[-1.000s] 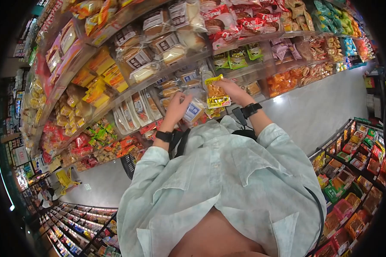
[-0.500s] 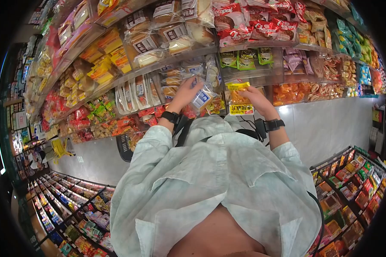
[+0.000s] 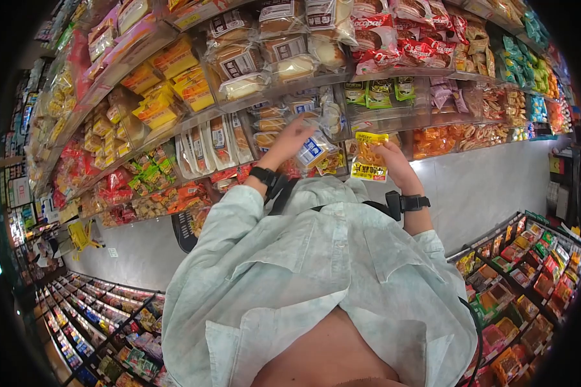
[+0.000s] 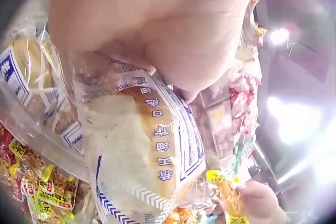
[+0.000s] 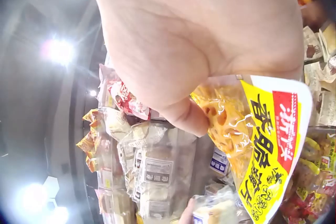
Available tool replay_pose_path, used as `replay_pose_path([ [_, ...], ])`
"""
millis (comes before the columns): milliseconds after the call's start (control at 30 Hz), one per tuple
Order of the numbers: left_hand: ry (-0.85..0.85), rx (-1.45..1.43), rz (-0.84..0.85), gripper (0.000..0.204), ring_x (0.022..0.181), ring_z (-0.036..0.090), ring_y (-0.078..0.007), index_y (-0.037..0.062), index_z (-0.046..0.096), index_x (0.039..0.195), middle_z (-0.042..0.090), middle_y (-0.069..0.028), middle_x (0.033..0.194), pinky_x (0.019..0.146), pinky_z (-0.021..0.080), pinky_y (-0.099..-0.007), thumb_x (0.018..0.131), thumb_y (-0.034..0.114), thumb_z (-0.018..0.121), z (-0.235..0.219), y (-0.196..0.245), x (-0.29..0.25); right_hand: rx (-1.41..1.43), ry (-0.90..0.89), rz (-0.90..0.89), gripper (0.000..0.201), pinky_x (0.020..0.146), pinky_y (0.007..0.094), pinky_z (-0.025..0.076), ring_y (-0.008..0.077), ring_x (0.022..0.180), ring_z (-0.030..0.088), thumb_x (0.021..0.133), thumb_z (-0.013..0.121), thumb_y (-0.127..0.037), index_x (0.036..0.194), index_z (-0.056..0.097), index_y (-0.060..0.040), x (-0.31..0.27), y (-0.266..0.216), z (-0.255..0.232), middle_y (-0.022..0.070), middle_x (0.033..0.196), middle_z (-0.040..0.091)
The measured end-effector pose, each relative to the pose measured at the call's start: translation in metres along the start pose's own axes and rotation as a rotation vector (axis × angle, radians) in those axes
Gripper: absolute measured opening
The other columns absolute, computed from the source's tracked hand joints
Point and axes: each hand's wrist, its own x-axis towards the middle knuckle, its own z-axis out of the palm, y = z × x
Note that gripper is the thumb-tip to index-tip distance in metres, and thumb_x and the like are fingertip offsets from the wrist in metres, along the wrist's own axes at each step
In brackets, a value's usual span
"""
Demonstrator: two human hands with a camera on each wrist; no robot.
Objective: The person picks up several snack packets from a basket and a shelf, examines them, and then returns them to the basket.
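My left hand (image 3: 294,140) pinches the upper end of a clear wrapper that holds a bread bun (image 3: 312,151) with a blue and white label. Close up in the left wrist view, the pale, brown-edged bun (image 4: 126,150) hangs below the palm. A yellow packet of lotus root slices (image 3: 369,169) is in my right hand (image 3: 396,162), the thumb on its front. Holed slices show through the packet's clear window (image 5: 226,119) in the right wrist view. Both items are held in front of the low shelf bins, the packet right of the bun.
Behind my left hand are bins of similar wrapped buns (image 3: 268,122). Green packets (image 3: 379,93) and red chocolate pie packs (image 3: 426,51) fill shelves above. Long wrapped loaves (image 3: 213,142) stand to the left. A dark basket (image 3: 184,232) is on the floor, lower left.
The right hand has drawn the yellow packet rightward, away from the wrapped bun. My left hand has shifted its fingers higher over the wrapper, and the head view has turned a little.
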Motion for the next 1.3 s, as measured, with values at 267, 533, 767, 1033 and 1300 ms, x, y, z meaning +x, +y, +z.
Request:
replay_pose_path([
  [267, 0.288, 0.036, 0.106, 0.046, 0.094, 0.070, -0.0251, 0.0029, 0.065, 0.121, 0.073, -0.0151, 0.101, 0.083, 0.053, -0.0352, 0.098, 0.042, 0.065, -0.088, 0.017, -0.039, 0.004, 0.186, 0.065, 0.030, 0.095, 0.0304, 0.048, 0.0150, 0.106, 0.063, 0.098, 0.059, -0.016, 0.124, 0.061, -0.0010, -0.033, 0.020, 0.032, 0.0050, 0.114, 0.068],
  [533, 0.276, 0.633, 0.399, 0.045, 0.097, 0.070, -0.0368, 0.0019, 0.068, 0.120, 0.073, -0.0196, 0.106, 0.089, 0.053, -0.0451, 0.096, 0.041, 0.065, -0.093, 0.006, 0.003, 0.045, 0.354, 0.097, 0.031, 0.095, 0.0317, 0.049, 0.0172, 0.105, 0.065, 0.099, 0.059, -0.018, 0.124, 0.062, 0.0008, -0.084, 0.048, 0.052, 0.0066, 0.116, 0.069],
  [767, 0.423, 0.757, 0.460, 0.064, 0.130, 0.047, -0.0464, 0.0060, 0.052, 0.144, 0.053, -0.0300, 0.138, 0.108, 0.034, -0.0548, 0.094, 0.042, 0.067, -0.081, -0.019, 0.007, 0.173, 0.449, 0.091, 0.031, 0.095, 0.0327, 0.051, 0.0188, 0.104, 0.067, 0.098, 0.058, -0.016, 0.124, 0.062, 0.0011, -0.129, 0.070, 0.066, 0.0076, 0.115, 0.069],
  [1033, 0.366, 0.929, 0.413, 0.060, 0.123, 0.051, -0.0409, 0.0079, 0.056, 0.139, 0.056, -0.0200, 0.133, 0.108, 0.034, -0.0519, 0.089, 0.036, 0.074, -0.071, -0.039, 0.008, 0.174, 0.368, 0.001, 0.030, 0.094, 0.0322, 0.050, 0.0171, 0.104, 0.066, 0.099, 0.059, -0.016, 0.124, 0.062, 0.0001, -0.114, 0.067, 0.026, 0.0061, 0.115, 0.069],
  [1300, 0.662, 1.013, 0.283, 0.066, 0.132, 0.043, -0.0420, 0.0080, 0.055, 0.140, 0.052, -0.0230, 0.136, 0.110, 0.032, -0.0520, 0.084, 0.035, 0.077, -0.028, -0.024, 0.006, 0.209, 0.263, -0.071, 0.028, 0.090, 0.0309, 0.051, 0.0158, 0.101, 0.066, 0.098, 0.060, -0.015, 0.122, 0.062, -0.0004, -0.102, 0.054, -0.059, 0.0058, 0.112, 0.068],
])
